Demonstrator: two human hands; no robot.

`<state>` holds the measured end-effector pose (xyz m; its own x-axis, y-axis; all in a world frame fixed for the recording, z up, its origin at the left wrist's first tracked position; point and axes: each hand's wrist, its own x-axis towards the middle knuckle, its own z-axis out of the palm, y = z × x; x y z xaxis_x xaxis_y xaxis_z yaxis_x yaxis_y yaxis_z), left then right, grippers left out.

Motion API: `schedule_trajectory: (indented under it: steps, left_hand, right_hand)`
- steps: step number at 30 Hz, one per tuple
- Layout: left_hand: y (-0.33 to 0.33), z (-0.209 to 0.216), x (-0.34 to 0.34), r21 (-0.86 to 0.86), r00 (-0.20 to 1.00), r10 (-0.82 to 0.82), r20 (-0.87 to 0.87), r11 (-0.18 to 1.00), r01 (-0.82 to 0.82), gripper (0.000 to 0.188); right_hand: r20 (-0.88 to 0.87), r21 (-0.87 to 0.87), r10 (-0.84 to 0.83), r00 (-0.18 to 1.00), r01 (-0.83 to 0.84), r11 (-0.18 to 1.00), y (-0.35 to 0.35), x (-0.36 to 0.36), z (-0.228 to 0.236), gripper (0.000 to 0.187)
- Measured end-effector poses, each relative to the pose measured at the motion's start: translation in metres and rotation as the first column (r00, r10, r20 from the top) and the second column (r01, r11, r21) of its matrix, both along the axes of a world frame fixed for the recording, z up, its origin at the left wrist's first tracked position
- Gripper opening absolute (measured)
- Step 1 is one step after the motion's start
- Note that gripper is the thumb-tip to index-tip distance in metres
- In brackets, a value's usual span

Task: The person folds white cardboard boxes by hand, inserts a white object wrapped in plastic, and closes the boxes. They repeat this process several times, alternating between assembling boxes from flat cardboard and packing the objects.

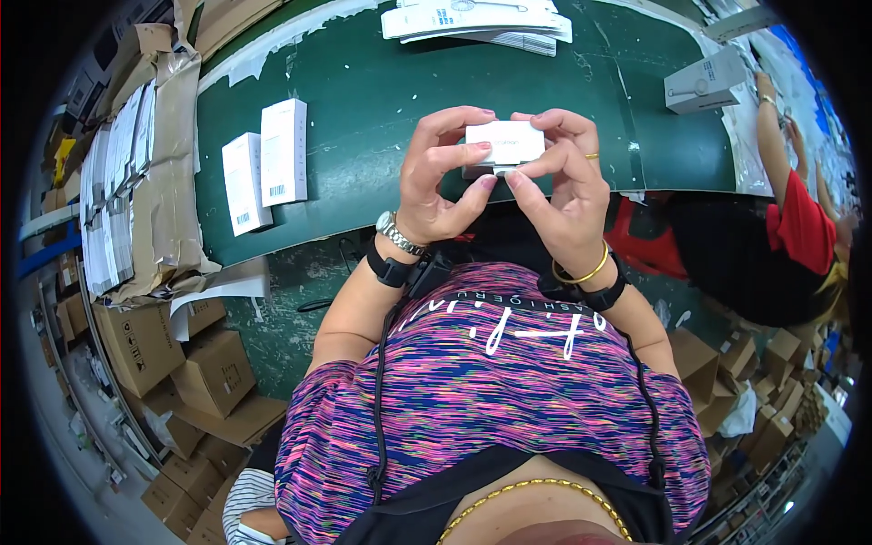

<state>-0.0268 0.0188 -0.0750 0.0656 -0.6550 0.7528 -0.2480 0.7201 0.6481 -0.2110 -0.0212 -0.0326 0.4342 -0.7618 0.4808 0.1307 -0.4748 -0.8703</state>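
Observation:
Between both hands, over the near edge of the green table (363, 173), I hold a small white carton (518, 134) with one end toward me. My left hand (445, 173) grips its left side, the index finger lying across the top and the thumb at the near lower edge. On the other side my right hand (563, 177) pinches it, thumb and index finger meeting at a flap on the near end. Two closed white cartons (284, 150) lie side by side to the left on the table. The carton's underside is hidden.
A stack of flat printed cartons (477, 20) lies at the table's far side. An upright white box (704, 84) stands far right, near another person's arm (774, 136). Brown cardboard boxes (213, 372) sit on the floor at left. A red stool (640, 236) is under the table's right.

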Motion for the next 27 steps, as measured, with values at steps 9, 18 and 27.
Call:
schedule_trajectory:
  steps: [9, 18, 27]
  left_hand:
    - [-0.001, 0.002, -0.001, -0.014, 0.999, 0.02, 0.03, 1.0, -0.019, 0.047]
    - [-0.003, -0.004, -0.001, -0.036, 0.998, 0.03, 0.054, 0.999, -0.028, 0.048]
    - [-0.004, -0.01, -0.003, -0.02, 0.984, 0.165, 0.067, 0.986, -0.164, 0.053]
  right_hand:
    - [0.046, 0.062, 0.005, 0.999, -0.008, 0.998, 0.001, 0.005, -0.005, 0.024]
    - [0.008, 0.015, 0.026, 1.0, -0.026, 1.0, -0.005, -0.001, -0.01, 0.024]
    - [-0.079, -0.04, -0.138, 0.987, 0.136, 0.99, -0.007, 0.01, -0.013, 0.038]
